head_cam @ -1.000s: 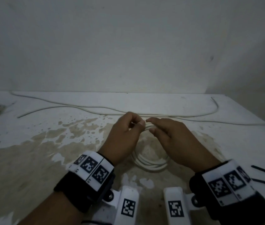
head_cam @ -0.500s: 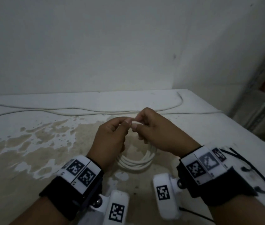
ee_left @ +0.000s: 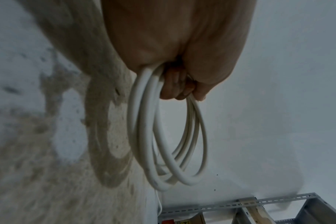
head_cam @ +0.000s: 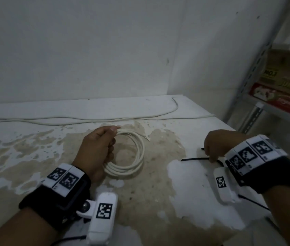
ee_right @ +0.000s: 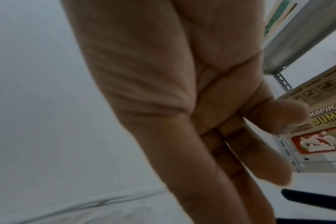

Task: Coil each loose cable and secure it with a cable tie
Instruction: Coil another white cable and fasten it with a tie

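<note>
A white cable coil (head_cam: 137, 157) of several loops hangs just above the stained table (head_cam: 193, 201). My left hand (head_cam: 105, 141) grips the coil's left side, fingers curled round the bundled loops; the left wrist view shows the coil (ee_left: 163, 151) dangling from my left hand (ee_left: 180, 86). My right hand (head_cam: 209, 157) is off to the right, reaching down with straight fingers onto a black cable tie (head_cam: 195, 158) lying on the table. In the right wrist view my right hand (ee_right: 255, 178) holds nothing, and the black tie (ee_right: 313, 197) lies beside the fingertips.
Two long loose white cables (head_cam: 87, 119) run along the back of the table near the wall. A metal shelf (head_cam: 257, 96) with cardboard boxes (head_cam: 286, 82) stands past the table's right edge. Thin black leads trail from the wrist cameras.
My right hand has left the coil and moved right, down to the black cable ties. My left hand alone now holds the coil. My head has turned right.
</note>
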Demonstrator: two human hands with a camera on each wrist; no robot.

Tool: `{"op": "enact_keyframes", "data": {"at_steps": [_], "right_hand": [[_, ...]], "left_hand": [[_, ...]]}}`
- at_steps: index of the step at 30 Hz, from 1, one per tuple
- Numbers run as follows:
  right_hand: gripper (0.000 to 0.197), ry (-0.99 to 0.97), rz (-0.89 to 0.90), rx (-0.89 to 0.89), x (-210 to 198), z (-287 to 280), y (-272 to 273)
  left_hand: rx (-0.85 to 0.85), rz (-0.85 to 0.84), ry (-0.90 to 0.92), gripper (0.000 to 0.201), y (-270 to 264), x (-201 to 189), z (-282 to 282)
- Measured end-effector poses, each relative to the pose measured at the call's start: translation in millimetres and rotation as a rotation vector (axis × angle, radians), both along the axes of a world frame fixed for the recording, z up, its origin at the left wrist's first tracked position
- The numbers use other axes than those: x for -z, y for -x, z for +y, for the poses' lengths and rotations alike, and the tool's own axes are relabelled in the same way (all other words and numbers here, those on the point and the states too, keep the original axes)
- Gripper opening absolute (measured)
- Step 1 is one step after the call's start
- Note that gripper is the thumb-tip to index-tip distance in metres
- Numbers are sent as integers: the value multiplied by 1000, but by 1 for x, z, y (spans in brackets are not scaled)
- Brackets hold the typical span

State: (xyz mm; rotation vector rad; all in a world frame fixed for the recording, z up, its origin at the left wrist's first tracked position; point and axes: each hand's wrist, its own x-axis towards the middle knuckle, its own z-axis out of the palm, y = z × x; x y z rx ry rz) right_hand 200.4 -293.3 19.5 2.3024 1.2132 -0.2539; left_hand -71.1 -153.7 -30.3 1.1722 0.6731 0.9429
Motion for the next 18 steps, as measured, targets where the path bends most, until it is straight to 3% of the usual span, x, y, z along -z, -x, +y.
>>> {"op": "enact_keyframes", "data": {"at_steps": [5, 10, 12, 14, 16, 18], "right_hand": [[47, -37, -50, -44, 19, 4, -9], [29, -40, -46, -86, 9, 13, 11], [17, -149, 10, -128, -7, 21, 26], [11, -452, 193, -156, -24, 28, 45], [13, -779, 540, -139, -32, 40, 68], [13, -984, 770, -106, -34, 56, 94]], "left_hand": [[-9, -28, 1, 20, 2, -1, -1], [-55, -58, -6, 18, 3, 0, 1], [-91, -79, -9, 16, 4, -1, 3], [-145, -93, -12, 16, 5, -1, 7], [-195, -89, -28, 18, 8, -2, 12], [-228, -71, -67, 18, 11, -3, 16]]}}
